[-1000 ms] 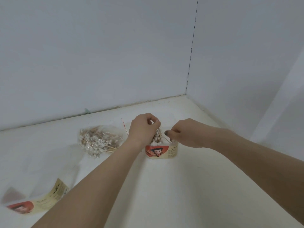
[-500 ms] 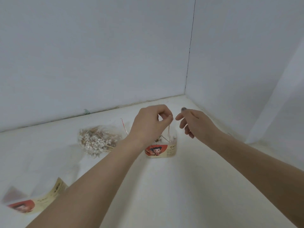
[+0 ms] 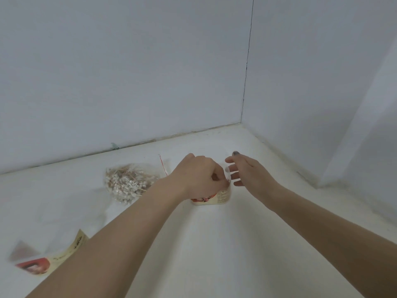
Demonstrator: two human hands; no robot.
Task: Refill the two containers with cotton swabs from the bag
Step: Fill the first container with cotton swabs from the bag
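Two hands crowd one container, the bag lies off to the left

Far left on the white surface (image 3: 214, 244) lies the second container (image 3: 40, 262), tipped on its side, blurred, well apart from both hands. Next along, the clear bag (image 3: 129, 183) of cotton swabs (image 3: 123, 184) sits slumped, its sticks lying roughly flat and pointing every which way, with a thin red strip (image 3: 163, 166) at its right edge. Just right of the bag, the left hand (image 3: 200, 179) is closed down over the mouth of the upright container (image 3: 217, 196), fingertips pinched together at its rim; whether a swab is nipped between them I cannot tell, since the hand hides the opening. The right hand (image 3: 247, 171) hovers just beside that rim with fingers spread and holding nothing.

As I judge it, everything turns on the bag lying to the left of this container: the left hand is plainly the nearer one for fetching more swabs, and the sticks would have to be turned upright to drop in, while the right hand is placed to steady the container
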